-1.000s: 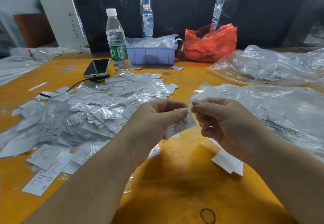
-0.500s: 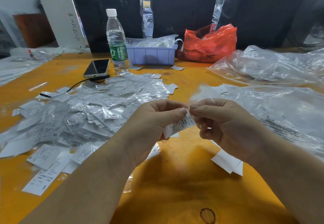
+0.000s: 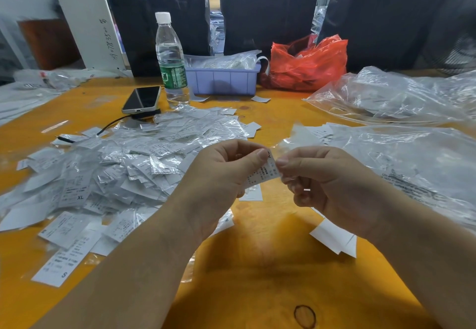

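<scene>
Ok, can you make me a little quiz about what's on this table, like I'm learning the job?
1. True or false: the left hand and the right hand both pinch one small printed label.
2. What stands just right of the phone? A) a water bottle B) a mug C) a lamp
3. Fill in: the red bag sits to the ___ of the purple tray.
Key: 1 true; 2 A; 3 right.
</scene>
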